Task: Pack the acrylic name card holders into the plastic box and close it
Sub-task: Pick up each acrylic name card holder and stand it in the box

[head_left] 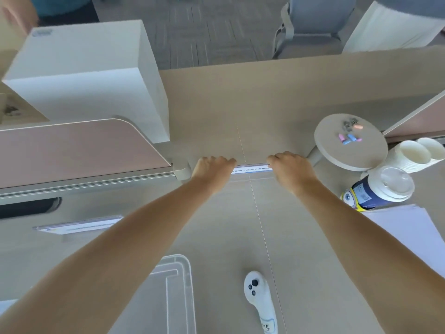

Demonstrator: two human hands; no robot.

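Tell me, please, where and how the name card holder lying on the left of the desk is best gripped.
Judging by its pose, the name card holder stands long and thin on the desk. I would grip its two short ends, one hand from each side, fingers on the clear edges, as both hands now do with the far holder.

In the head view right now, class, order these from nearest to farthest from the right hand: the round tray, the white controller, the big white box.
From the right hand:
1. Round tray, just to its right.
2. White controller, toward the near edge.
3. Big white box, far left.
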